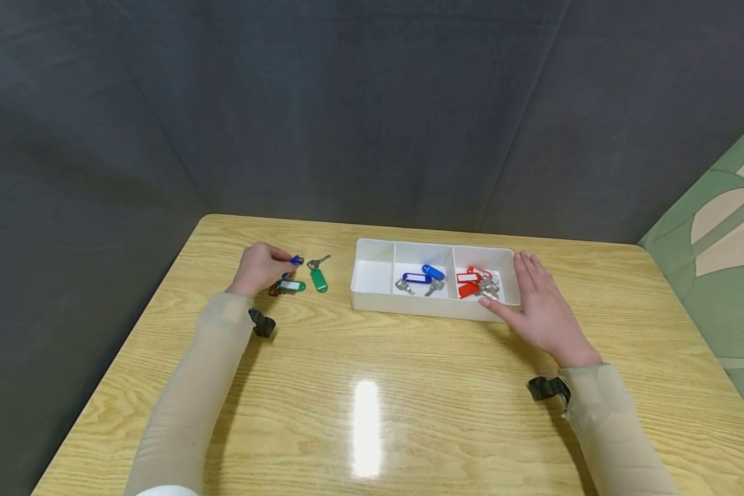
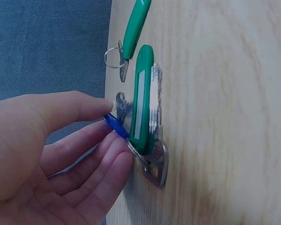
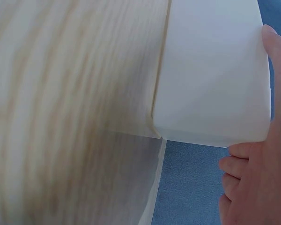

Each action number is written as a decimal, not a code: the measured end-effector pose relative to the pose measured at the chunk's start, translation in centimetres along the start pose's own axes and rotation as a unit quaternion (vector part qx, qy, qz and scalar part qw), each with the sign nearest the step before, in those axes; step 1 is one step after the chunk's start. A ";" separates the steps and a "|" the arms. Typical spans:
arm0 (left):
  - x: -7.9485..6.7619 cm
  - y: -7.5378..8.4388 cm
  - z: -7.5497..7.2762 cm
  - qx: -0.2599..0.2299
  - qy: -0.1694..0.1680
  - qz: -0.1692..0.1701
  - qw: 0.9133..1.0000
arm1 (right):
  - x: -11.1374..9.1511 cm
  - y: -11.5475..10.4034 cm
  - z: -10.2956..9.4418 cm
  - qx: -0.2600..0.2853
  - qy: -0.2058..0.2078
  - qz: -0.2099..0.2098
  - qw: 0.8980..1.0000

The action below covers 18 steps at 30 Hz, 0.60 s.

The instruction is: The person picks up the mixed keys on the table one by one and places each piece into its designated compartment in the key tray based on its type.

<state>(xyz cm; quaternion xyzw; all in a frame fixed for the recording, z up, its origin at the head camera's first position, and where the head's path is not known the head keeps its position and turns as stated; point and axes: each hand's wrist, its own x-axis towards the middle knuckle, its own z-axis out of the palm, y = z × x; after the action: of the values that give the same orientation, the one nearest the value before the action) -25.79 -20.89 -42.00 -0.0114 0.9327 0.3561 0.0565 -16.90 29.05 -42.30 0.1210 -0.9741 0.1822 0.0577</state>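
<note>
My left hand [image 1: 260,267] pinches a blue key tag [image 2: 116,125] between thumb and index finger, its other fingers loosely bent. Right by the fingers a green key tag [image 1: 291,285] with a white label lies over a key [image 2: 155,98]. A second green key tag [image 1: 319,280] with its own key [image 1: 318,262] lies just to the right. My right hand [image 1: 545,313] rests against the right end of a white three-compartment tray [image 1: 409,306], fingers straight along the end wall and thumb at the front rim.
Blue key tags [image 1: 417,278] with keys lie in the tray's middle compartment. Red key tags [image 1: 468,290] with keys fill part of the right one. The left compartment [image 1: 373,272] shows bare white. Behind the wooden table [image 1: 285,399] hangs a dark curtain [image 1: 347,124].
</note>
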 end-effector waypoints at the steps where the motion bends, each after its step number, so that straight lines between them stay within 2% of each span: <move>1: 0.0 -0.1 0.0 0.001 0.004 0.000 1.000 | 0.0 0.0 0.0 0.000 0.000 0.000 1.000; 7: 0.0 -0.2 0.0 0.005 0.025 -0.002 1.000 | 0.1 0.0 0.0 -0.002 -0.003 0.001 1.000; 18: -0.1 0.0 0.0 -0.010 0.018 -0.014 1.000 | 0.1 0.1 0.1 -0.002 0.001 -0.003 1.000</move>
<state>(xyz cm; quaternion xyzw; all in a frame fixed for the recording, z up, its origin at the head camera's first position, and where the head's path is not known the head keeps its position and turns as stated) -25.69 -20.89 -42.03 -0.0313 0.9297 0.3642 0.0441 -17.00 29.12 -42.43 0.1239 -0.9739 0.1806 0.0592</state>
